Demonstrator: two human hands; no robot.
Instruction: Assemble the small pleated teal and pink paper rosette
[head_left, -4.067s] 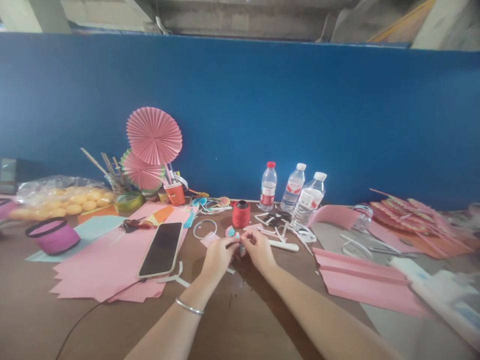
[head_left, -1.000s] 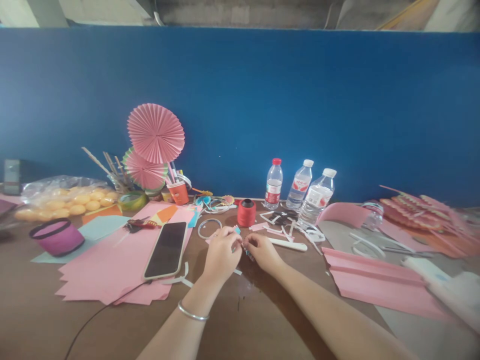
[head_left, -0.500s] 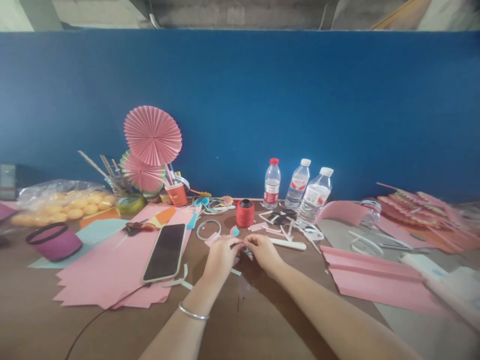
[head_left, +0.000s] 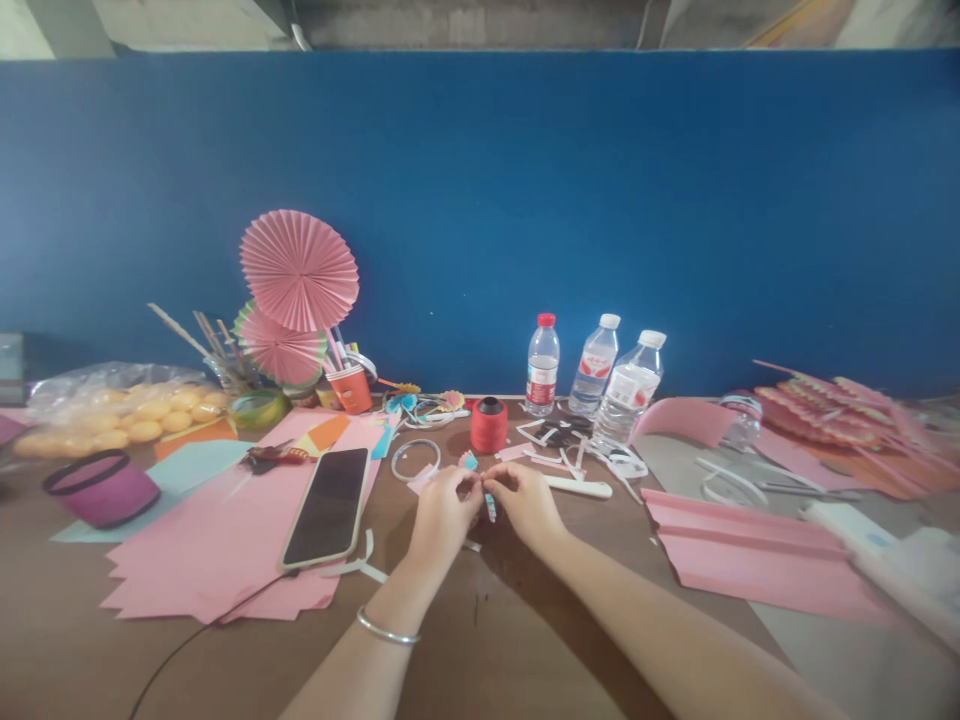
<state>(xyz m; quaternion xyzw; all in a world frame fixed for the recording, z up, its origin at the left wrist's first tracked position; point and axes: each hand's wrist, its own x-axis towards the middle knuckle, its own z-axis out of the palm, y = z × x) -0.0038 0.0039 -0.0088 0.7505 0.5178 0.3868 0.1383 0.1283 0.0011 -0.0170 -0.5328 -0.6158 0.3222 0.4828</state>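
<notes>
My left hand (head_left: 448, 508), with a silver bangle at the wrist, has its fingers pinched at the middle of the table. Its fingertips meet those of my right hand (head_left: 526, 503), also pinched. Between and below the fingertips shows a small blue and white paper piece (head_left: 490, 507), partly hidden by the fingers. Another bit of blue and pink paper (head_left: 469, 461) shows just behind my left hand. A red thread spool (head_left: 489, 425) stands beyond both hands. A white-handled tool (head_left: 576, 487) lies to the right of my right hand.
A phone (head_left: 328, 507) rests on pink sheets (head_left: 202, 560) at the left. Plastic bottles (head_left: 542, 370) stand at the back, near paper scraps. Folded pink paper (head_left: 757, 550) lies at the right. Pink paper fans (head_left: 300, 270) rise at the back left, beside an orange cup (head_left: 349, 390).
The small paper piece between my fingertips has turned and now hangs more upright. My hands stay together, with slight finger movement. The view has shifted a little.
</notes>
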